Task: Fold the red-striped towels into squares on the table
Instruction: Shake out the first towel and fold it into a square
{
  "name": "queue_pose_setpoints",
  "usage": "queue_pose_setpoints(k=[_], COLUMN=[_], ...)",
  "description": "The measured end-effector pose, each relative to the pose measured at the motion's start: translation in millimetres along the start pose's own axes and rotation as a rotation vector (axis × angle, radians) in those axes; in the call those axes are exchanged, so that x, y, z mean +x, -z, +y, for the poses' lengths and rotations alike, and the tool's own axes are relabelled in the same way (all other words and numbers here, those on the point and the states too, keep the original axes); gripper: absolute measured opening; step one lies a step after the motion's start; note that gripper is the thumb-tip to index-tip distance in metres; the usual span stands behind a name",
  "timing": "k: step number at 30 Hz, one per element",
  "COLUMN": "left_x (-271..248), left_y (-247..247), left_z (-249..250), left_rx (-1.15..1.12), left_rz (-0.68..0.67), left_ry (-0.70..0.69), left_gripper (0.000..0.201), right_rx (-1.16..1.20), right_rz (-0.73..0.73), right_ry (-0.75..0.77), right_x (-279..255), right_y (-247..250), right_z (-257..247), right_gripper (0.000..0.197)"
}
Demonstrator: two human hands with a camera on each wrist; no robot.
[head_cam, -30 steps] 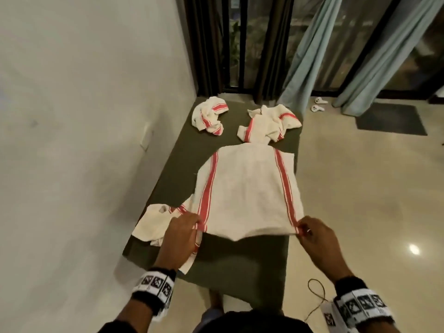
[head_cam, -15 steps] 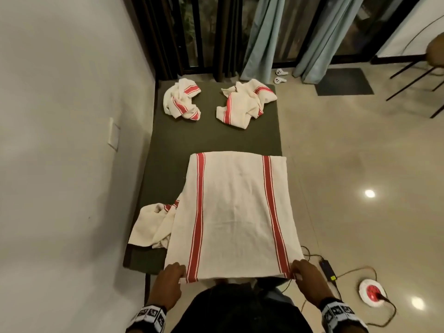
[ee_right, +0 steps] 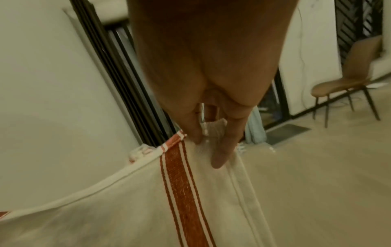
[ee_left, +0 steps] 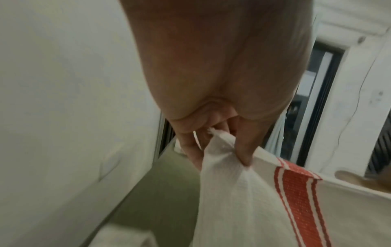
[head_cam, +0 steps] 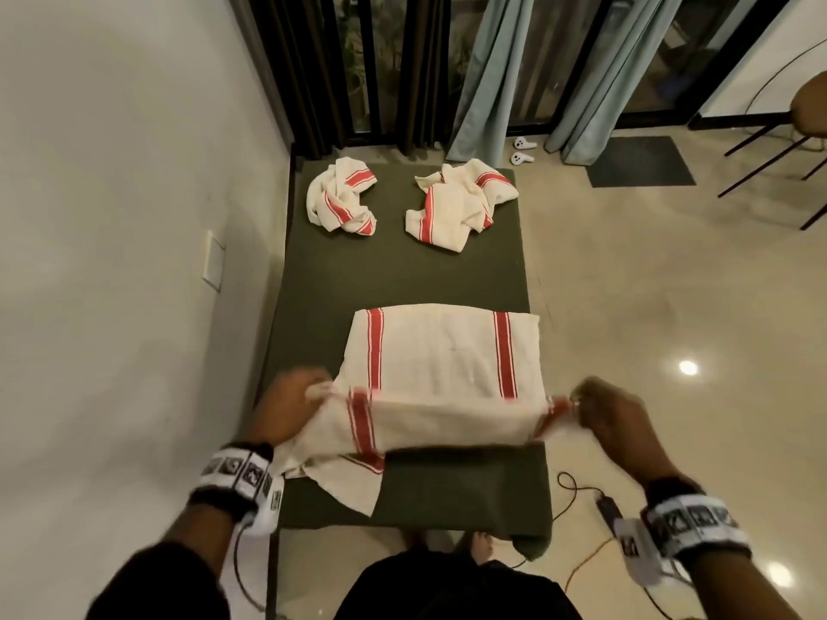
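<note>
Left hand [head_cam: 286, 404] and right hand [head_cam: 611, 422] each pinch a near corner of the striped towel [head_cam: 441, 355], lifted over the green table [head_cam: 402, 270]. Two crumpled towels [head_cam: 342, 196] [head_cam: 456, 203] lie at its far end.

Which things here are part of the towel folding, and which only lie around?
Part of the job:
- white red-striped towel being folded, pinched by the left hand and right hand
- two crumpled striped towels
- another towel underneath
- dark green table

Lying around:
- white controllers
- dark floor mat
- brown chair
- cables
</note>
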State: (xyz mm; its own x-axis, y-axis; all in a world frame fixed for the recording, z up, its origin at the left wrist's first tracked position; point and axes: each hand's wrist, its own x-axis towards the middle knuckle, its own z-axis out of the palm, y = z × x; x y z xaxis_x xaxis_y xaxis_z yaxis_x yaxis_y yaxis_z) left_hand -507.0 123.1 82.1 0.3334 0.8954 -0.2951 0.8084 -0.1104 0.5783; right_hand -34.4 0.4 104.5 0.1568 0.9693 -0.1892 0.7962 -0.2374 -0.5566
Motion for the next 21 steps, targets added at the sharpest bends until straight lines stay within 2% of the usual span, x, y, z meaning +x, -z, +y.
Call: queue_pose_setpoints(k=[2,4,6,10,12,15,18,21], left_x=[39,71,91,93,78,46,7,-25], left_y=[62,118,167,221,227,212,173,118], left_z=[39,77,111,152,160,151,121,78], left_rx=[0.005,-0.006,-0.043,-0.249,-0.247,-0.154,-0.120,-0.157], left_rz=[0.214,0.414,0.584,0.755,0.797,0.795,0.693,0.550], left_ry=[-0.088,-0.158,-0.198,-0.295,-0.333,-0.327,-0.268,-0.139], left_gripper=[0.023,0.013,0.014,0.025,0.019,0.017,0.021,0.027], right_rx=[-0.008,-0.002,-0.003,0.062,0.067,0.101,0.157,0.243], right_rz=[0.157,0.314,0.441,0.641,0.675,0.647,0.581,0.434], right_ry=[0.123,0.192,0.231,0.290,0.310,0.302,0.238,0.177], right_x=[49,92,122,133,117,80,46,24], right_y=[47,91,130,181,187,174,138,89], right_z=[-35,-62,-83,-115,-123,-123,-109,-80], right_gripper=[0.012,0.014,0.014,0.017,0.015,0.012,0.012,0.020])
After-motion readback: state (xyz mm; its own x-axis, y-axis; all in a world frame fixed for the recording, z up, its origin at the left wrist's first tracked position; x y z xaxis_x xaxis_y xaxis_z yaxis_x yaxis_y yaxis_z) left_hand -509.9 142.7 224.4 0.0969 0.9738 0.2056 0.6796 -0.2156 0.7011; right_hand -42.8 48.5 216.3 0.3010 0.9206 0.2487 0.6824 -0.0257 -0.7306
